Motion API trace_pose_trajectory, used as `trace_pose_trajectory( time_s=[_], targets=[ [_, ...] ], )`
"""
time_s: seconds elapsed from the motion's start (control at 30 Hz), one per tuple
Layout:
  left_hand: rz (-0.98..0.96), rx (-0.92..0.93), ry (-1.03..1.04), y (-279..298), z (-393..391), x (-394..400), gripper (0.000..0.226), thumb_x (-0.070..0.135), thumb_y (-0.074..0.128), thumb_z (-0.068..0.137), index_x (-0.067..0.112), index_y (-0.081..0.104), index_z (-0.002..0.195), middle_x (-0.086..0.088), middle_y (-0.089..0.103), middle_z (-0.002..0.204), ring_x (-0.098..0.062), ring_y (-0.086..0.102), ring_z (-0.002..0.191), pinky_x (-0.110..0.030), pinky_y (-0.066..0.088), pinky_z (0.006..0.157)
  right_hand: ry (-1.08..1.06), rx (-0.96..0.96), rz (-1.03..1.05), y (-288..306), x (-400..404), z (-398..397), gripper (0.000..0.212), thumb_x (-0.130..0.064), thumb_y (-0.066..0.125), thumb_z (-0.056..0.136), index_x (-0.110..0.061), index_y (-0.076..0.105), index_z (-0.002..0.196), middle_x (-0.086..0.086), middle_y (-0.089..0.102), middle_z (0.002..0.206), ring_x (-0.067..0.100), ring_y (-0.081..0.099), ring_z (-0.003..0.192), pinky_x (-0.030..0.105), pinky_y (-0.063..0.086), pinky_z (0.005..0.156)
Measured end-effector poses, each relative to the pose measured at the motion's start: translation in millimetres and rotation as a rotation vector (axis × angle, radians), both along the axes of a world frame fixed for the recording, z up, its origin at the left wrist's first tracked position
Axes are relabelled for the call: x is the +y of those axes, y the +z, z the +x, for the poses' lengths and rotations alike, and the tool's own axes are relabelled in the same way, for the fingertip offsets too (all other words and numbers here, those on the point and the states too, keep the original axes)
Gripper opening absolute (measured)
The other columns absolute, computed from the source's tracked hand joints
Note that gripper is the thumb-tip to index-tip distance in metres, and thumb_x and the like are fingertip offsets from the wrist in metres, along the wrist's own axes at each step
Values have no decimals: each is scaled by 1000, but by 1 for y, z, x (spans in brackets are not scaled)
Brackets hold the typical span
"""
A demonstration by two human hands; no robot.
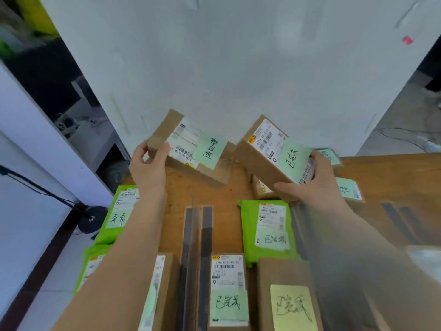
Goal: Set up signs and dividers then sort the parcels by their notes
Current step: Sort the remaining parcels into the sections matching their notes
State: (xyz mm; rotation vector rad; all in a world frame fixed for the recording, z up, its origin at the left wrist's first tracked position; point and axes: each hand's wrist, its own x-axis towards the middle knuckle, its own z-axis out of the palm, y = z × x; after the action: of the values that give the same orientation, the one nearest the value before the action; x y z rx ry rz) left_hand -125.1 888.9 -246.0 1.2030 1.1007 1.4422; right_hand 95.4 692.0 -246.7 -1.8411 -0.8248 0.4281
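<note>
My left hand [149,167] grips a brown cardboard parcel [164,132] with a green handwritten note [210,150], held tilted above the wooden table [214,189]. My right hand [317,185] grips a second brown parcel [257,156], also tilted, with its own green note [292,158]. Two dark divider strips [206,235] run toward me down the table's middle. Left of them lie a green bag parcel [114,225] and a box under my forearm. Right of them lie a green bag parcel [267,228], a box with a green note [228,287] and a box with a yellow note [291,306].
A white wall panel [238,68] stands right behind the table. More noted parcels [346,189] lie at the far right behind my right hand, next to further dark strips [396,218]. The table's left edge drops to the floor, where a black stand base [91,219] sits.
</note>
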Motion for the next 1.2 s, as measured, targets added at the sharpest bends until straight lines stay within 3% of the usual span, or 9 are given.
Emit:
trace_pose_trajectory(
  time_s=[0.07, 0.13, 0.27, 0.43, 0.57, 0.63, 0.8, 1.03, 1.2],
  targets=[
    [-14, -4, -125, 10, 2, -42, 29, 21, 71, 74, 3, 63, 95, 3, 68, 80, 1, 62, 71, -19, 51, 65, -18, 61, 53, 12, -27, -14, 107, -43, 86, 35, -24, 37, 128, 1, 43, 130, 15, 45, 121, 45, 41, 102],
    [-28, -24, -241, 16, 3, -87, 16, 17, 71, 76, 19, 65, 90, 11, 72, 81, -6, 68, 79, -26, 56, 71, -11, 154, 109, 20, -55, -30, 111, -44, 87, 33, -23, 36, 128, 2, 44, 130, 15, 46, 121, 46, 43, 100],
    [-111, -33, -319, 14, -1, -163, 31, 15, 73, 76, 16, 64, 106, -2, 71, 100, -18, 68, 93, -35, 56, 78, 3, 166, 91, 26, -118, -57, 113, -53, 84, 33, -24, 33, 129, 0, 40, 131, 14, 43, 122, 44, 44, 100],
    [-183, -71, -334, 2, -19, -237, 30, 11, 74, 74, 9, 65, 103, -9, 71, 91, -21, 67, 79, -33, 56, 66, -13, 211, 81, 22, -197, -87, 104, -74, 73, 43, -28, 35, 129, -6, 38, 129, 12, 45, 118, 38, 46, 96],
    [-218, -74, -367, -4, -33, -283, 26, 8, 71, 75, 12, 66, 100, -11, 68, 94, -23, 65, 80, -33, 53, 65, -17, 436, 112, 14, -250, -95, 42, -45, 70, 75, -34, 50, 110, -10, 65, 107, 3, 67, 87, 22, 55, 62],
    [-211, -56, -411, -7, -41, -303, 18, 9, 71, 76, 19, 67, 90, -7, 67, 90, -18, 65, 77, -31, 53, 63, -18, 494, 131, 9, -275, -97, 27, -32, 69, 81, -29, 56, 105, -9, 72, 92, 5, 70, 76, 20, 53, 54],
    [-239, -34, -456, -21, -52, -351, 19, 9, 68, 78, 28, 68, 79, -4, 66, 85, -17, 64, 76, -31, 52, 60, 39, 556, 107, -6, -334, -106, 25, -23, 72, 79, -30, 54, 95, -10, 73, 83, 10, 71, 76, 26, 57, 58],
    [-301, -80, -536, -39, -54, -393, 17, 5, 65, 80, 13, 65, 95, -7, 66, 85, -16, 65, 62, -26, 51, 50, 66, 644, 37, -15, -400, -113, 27, -22, 68, 82, -18, 62, 109, 6, 73, 95, 14, 70, 79, 22, 54, 58],
    [-305, -94, -580, -34, -40, -412, 19, 7, 65, 82, 15, 62, 98, 3, 72, 74, -14, 67, 60, -27, 53, 49, 68, 687, 83, -9, -436, -108, 34, -26, 67, 82, -21, 59, 114, 4, 74, 96, 16, 71, 86, 25, 55, 60]
  ],
)
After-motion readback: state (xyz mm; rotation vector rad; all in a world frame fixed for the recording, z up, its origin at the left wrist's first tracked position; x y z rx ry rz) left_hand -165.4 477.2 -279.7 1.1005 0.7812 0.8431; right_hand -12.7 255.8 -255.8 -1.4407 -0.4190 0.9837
